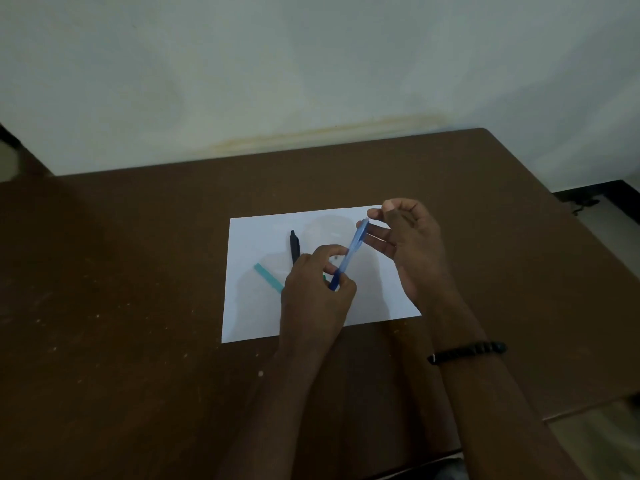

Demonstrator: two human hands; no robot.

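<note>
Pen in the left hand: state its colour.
Blue pen, darker near the left hand; head view shows it best.

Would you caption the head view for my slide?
Left hand grips blue plastic pen, right hand pinches its top, over white paper sheet.

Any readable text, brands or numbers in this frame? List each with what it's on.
None readable.
white sheet: looks blank.
blue pen: no legible print, blurred.
black pen: too dark and small to tell.
teal piece: no markings visible.

No legible text or labels
</note>
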